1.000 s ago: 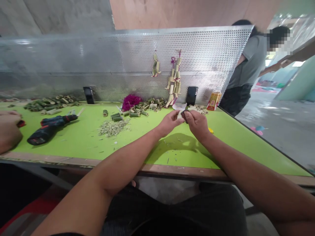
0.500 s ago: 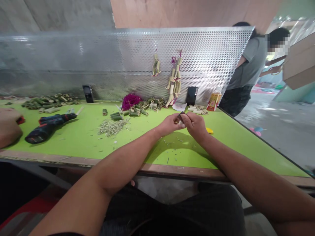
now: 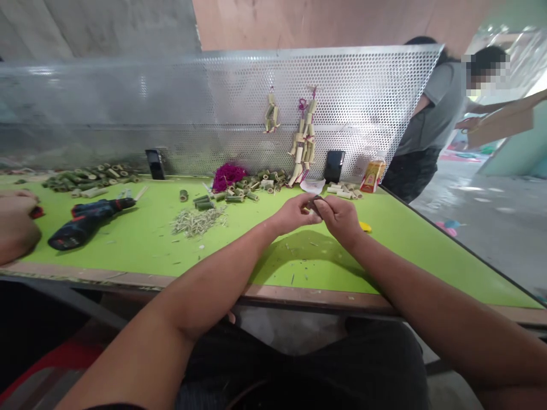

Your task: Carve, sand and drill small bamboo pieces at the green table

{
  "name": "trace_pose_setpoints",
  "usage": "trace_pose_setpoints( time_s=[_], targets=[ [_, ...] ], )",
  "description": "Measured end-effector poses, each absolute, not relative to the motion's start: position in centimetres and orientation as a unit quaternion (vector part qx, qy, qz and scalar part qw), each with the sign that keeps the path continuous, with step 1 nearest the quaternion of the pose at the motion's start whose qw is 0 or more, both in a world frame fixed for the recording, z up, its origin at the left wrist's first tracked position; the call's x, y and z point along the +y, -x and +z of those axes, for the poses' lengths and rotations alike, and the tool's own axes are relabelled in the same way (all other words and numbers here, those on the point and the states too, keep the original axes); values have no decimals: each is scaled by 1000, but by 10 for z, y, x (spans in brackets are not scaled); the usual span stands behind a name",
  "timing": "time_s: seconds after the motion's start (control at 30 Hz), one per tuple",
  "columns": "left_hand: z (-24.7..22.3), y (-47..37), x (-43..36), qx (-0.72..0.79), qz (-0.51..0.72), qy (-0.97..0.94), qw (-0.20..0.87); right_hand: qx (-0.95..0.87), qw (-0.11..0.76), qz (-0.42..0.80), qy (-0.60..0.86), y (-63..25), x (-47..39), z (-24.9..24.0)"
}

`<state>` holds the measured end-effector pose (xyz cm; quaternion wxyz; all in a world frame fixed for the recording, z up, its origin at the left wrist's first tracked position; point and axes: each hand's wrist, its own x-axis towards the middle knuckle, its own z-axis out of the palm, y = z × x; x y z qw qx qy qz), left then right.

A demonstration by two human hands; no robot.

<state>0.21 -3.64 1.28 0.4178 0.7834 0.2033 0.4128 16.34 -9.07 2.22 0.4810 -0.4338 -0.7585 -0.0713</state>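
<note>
My left hand and my right hand meet above the table, fingers closed and touching. A small dark piece shows between them, with my right thumb pressed along it. Its kind is too small to tell. My left fingers curl against the same spot, and whatever else lies inside them is hidden. A bit of yellow pokes out on the table behind my right wrist. Small pale and dark scraps lie scattered in the shadow below my hands.
Bamboo shavings, cut bamboo tubes and purple cord lie left of my hands. Bamboo figures hang on the perforated panel. A phone, a bottle, a drill, another person's hand and a person with cardboard surround.
My hands stay together in almost the same place, with the fingers shifted slightly around the dark piece. At the right, the person's cardboard has lowered and tilted.
</note>
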Motion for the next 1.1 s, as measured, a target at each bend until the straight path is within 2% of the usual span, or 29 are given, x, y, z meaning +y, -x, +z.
trace_pose_setpoints(
  time_s=[0.17,0.33,0.4,0.57,0.63,0.83,1.0,1.1],
  targets=[
    [18,-1,-39,235,392,-816,354,-767,441,-90,456,-165,-89,23],
    [25,7,-35,206,429,-777,411,-768,440,-84,457,-174,-87,24],
    [26,9,-34,199,444,-760,431,-760,459,-60,456,-175,-86,24],
    [31,10,-39,192,455,-731,471,-698,574,54,425,-176,-83,26],
    [32,11,-40,188,450,-729,480,-690,583,96,418,-176,-82,27],
    [27,9,-39,198,426,-744,475,-715,569,106,393,-172,-84,25],
    [19,5,-38,246,367,-793,419,-780,475,42,406,-171,-80,19],
    [19,6,-36,236,361,-790,435,-797,438,8,417,-175,-76,18]
  ],
)
